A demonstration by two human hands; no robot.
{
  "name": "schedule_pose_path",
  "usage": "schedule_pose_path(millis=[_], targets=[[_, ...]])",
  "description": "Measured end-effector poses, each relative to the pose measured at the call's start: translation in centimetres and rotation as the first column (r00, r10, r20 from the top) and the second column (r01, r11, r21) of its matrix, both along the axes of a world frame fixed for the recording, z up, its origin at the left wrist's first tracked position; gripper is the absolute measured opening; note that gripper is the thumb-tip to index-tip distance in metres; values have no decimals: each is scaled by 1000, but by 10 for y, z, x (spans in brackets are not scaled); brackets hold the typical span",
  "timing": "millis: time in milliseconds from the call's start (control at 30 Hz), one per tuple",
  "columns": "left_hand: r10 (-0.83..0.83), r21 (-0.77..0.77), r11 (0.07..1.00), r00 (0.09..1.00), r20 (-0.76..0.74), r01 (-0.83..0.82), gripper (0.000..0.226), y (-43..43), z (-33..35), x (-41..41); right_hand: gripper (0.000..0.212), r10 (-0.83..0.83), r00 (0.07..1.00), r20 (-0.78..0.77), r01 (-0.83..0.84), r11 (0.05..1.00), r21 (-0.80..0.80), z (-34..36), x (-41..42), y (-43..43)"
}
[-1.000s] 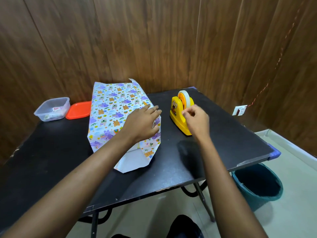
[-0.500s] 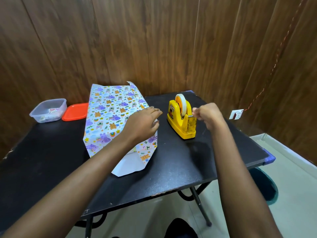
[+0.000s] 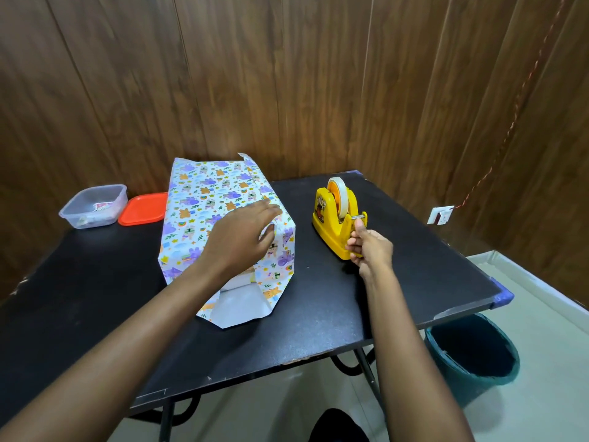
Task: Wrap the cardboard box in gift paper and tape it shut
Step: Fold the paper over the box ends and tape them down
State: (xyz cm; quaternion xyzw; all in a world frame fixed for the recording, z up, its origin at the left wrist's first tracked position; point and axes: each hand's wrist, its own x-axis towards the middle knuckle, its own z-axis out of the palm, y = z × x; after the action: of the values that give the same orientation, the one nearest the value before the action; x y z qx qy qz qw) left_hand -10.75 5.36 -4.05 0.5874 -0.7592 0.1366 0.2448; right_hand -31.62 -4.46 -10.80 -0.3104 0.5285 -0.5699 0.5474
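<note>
The cardboard box is wrapped in white gift paper (image 3: 204,212) printed with purple and orange animals, and it lies in the middle of the black table (image 3: 318,320). The near paper end is open, showing its white underside and a sliver of the box. My left hand (image 3: 242,237) presses flat on the top seam, fingers straight. A yellow tape dispenser (image 3: 334,218) with a pale tape roll stands to the right of the box. My right hand (image 3: 366,247) is at its cutter end, fingers pinching the tape end just below the blade.
A clear plastic tub (image 3: 94,205) and its orange lid (image 3: 143,208) sit at the back left of the table. A teal bin (image 3: 475,352) stands on the floor under the right corner. Wood panelling runs close behind the table.
My right hand moved from the front of the dispenser round to its cutter end and lower, drawing tape. My left hand stayed pressed on the paper.
</note>
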Motion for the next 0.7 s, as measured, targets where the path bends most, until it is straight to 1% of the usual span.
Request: schedule_pose_path(millis=[100,167,233,333,467,533,600,700], targets=[[63,15,998,998,-23,-63,43,7,-1,18,35,-50,991,122,49,999,13,0,9,4],[101,21,995,994,-32,-101,37,10,-3,31,34,-78,977,198,72,997,38,3,13,6],[122,24,992,991,-50,-121,35,15,-3,40,33,-93,966,241,84,995,46,5,17,7],[148,30,989,987,-62,-146,35,23,-2,45,33,-94,973,210,92,996,22,6,18,7],[158,59,986,987,-38,-155,36,27,-4,48,39,-71,994,80,74,997,-28,6,11,3],[174,71,983,984,-29,-172,37,26,-4,51,39,-56,996,72,59,998,-35,5,10,1],[200,92,977,978,-58,-194,38,25,-6,55,37,-47,987,154,51,998,-24,1,10,2],[212,144,970,971,-114,-195,38,28,-12,64,33,-40,943,330,51,998,-25,-4,14,6]])
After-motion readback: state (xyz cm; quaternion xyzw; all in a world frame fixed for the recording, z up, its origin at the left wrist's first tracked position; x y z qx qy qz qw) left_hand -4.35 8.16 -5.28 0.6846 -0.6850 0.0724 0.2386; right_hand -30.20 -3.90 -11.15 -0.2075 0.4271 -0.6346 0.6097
